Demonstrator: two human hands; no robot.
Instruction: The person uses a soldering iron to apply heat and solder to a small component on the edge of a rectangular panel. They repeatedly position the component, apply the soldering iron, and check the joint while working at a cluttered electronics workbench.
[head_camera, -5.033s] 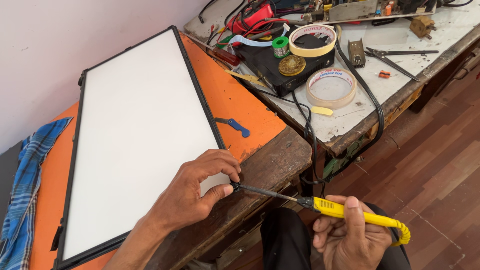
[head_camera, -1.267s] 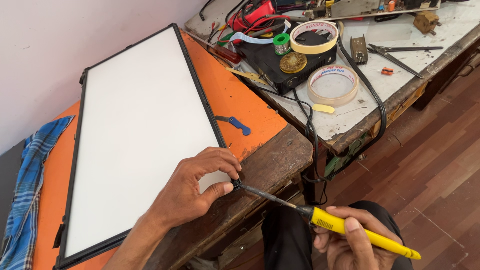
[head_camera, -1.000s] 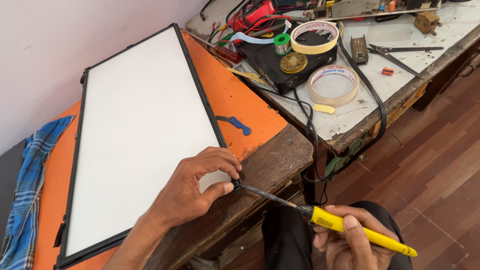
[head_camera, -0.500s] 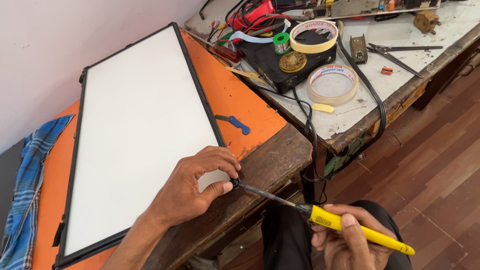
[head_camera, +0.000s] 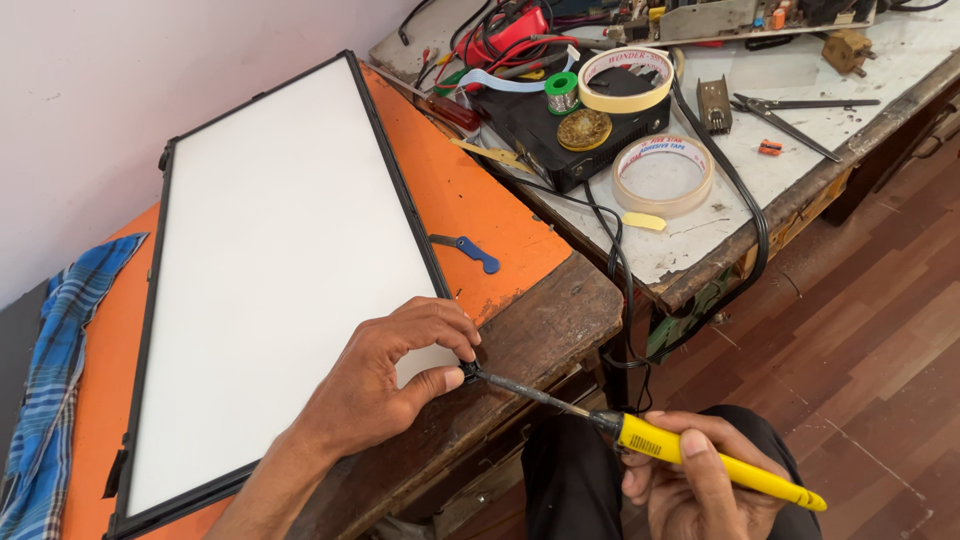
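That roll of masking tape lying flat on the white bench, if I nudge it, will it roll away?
The tape roll lies flat on its side, so it would likely slide, not roll. Mostly hollow ring, so probably light. The black cable beside it might stop it.

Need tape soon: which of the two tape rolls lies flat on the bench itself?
The lower tape roll, flat on the white benchtop; the other roll rests on the black box.

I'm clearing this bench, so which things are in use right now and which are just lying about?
In use:
left hand on white panel
right hand holding yellow-handled soldering iron

Lying about:
tape rolls
blue tool
pliers
checked cloth
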